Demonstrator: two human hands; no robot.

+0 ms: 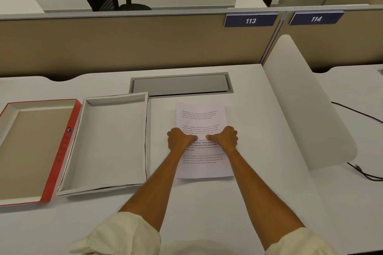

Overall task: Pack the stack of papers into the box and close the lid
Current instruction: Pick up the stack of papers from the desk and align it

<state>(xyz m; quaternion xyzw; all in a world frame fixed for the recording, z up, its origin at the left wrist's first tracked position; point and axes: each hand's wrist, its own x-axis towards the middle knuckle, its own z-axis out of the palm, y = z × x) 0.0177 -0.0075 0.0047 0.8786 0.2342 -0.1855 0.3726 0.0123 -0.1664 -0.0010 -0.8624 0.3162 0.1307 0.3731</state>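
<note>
The stack of papers lies flat on the desk, right of the middle and nearer the front edge than the grey cable hatch behind it, its long axis running away from the person toward the back edge. Both hands are on it at mid-length: the left hand grips the left long edge and the right hand the right long edge, thumbs pointing inward over the printed top sheet and nearly meeting, the other fingers curled at or under the edges, so each hand looks clamped on its side of the stack. The stack looks not yet lifted. The open box stands just beside the papers on their left, empty, its long axis lying nearly the same way, and the red-edged lid lies upturned beyond it at the desk's left edge. So the carry should go sideways to the left with little turning, the left hand leading and clearing the box's near wall first.
</note>
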